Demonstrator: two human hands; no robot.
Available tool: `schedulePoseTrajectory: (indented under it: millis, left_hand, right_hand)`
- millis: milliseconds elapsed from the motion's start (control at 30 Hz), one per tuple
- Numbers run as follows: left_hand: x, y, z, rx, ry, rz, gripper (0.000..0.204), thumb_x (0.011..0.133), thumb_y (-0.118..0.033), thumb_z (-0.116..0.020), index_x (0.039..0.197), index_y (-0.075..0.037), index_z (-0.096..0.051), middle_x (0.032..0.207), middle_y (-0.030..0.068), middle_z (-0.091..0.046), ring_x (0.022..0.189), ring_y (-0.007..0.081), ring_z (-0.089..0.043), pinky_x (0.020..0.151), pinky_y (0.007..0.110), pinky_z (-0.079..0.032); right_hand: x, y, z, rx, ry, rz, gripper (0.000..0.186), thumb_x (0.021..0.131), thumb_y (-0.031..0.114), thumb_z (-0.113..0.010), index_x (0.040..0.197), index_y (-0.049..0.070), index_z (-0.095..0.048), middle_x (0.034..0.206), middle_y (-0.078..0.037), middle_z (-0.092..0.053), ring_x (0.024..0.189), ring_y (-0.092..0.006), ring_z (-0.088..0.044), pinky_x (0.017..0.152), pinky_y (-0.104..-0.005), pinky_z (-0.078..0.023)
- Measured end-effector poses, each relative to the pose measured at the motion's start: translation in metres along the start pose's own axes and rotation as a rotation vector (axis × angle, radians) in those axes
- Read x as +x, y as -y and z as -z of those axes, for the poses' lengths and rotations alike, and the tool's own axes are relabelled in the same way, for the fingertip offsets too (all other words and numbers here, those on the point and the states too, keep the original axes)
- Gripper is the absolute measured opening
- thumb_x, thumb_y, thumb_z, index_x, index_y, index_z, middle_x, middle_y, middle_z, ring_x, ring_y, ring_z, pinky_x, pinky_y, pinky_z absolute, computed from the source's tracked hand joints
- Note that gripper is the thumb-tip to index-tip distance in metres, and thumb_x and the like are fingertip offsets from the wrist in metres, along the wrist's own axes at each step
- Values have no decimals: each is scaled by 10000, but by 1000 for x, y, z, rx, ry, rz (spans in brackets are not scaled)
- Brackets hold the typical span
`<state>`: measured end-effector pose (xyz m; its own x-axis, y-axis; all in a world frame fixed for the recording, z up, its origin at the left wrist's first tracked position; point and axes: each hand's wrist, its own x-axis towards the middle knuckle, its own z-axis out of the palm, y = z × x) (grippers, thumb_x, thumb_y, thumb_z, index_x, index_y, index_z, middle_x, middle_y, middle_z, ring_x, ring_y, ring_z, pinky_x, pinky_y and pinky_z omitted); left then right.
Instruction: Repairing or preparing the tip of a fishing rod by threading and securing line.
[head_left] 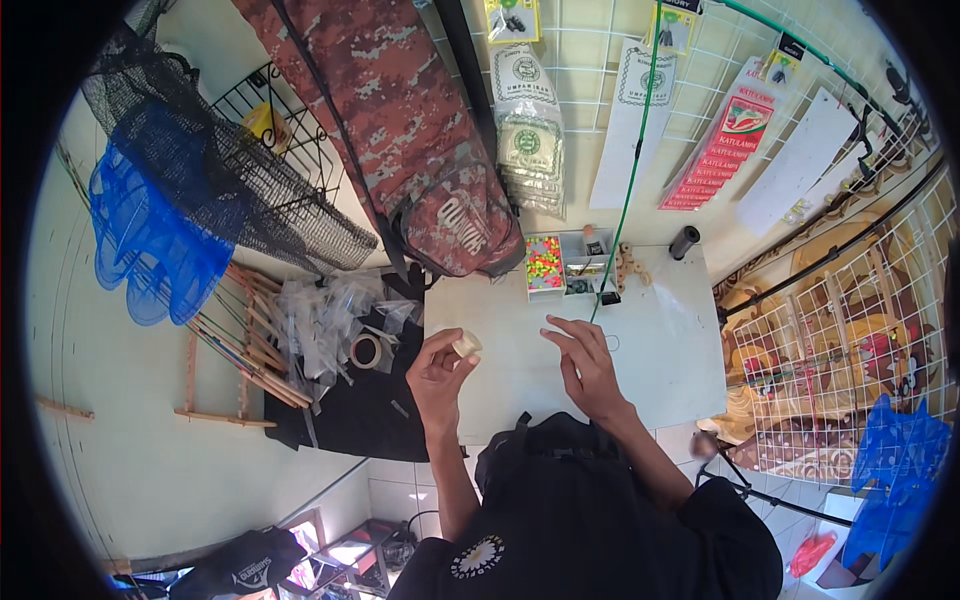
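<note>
A: What do we have in our left hand (436,380)?
B: We pinch a small pale roll (467,345) between thumb and fingers, just left of the middle of the frame, over the counter (660,385).
A: And our right hand (592,375)?
B: We have it right of the middle, fingers spread, thumb apart from them, near the lower end of a thin green rod (630,190) that slants up toward the top edge.
A: What do we see on the counter above our hands?
B: We see an open box of bright beads (543,265), a grey divided tray (571,244) just beside it, and a black cylinder (684,243) farther right.
A: And left of centre?
B: There we find clear plastic bags (318,330) and a roll of tape (356,348) on black cloth (370,415), with a reddish camouflage bag (400,130) above them.
</note>
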<state>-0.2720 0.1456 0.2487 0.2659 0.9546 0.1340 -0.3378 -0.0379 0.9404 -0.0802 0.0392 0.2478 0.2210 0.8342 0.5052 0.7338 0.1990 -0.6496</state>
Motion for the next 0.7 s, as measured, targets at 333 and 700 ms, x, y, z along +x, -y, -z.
schedulePoseTrajectory:
  millis: [333, 700]
  left_hand:
    - [6, -25, -21, 242, 197, -256, 452, 633, 113, -808, 1057, 16, -682, 1071, 110, -613, 929, 145, -611, 771, 252, -533]
    - [13, -18, -19, 85, 23, -253, 450, 658, 137, -784, 1079, 45, -653, 1052, 119, -608, 894, 158, -621, 752, 261, -540]
  right_hand:
    - [62, 21, -23, 1001, 179, -97, 527, 1037, 371, -325, 1438, 43, -226, 1333, -195, -498, 1304, -271, -440, 1123, -426, -237]
    - [27, 41, -5, 814, 277, -328, 153, 987, 132, -527, 998, 26, -635, 736, 21, -571, 549, -15, -327, 486, -219, -264]
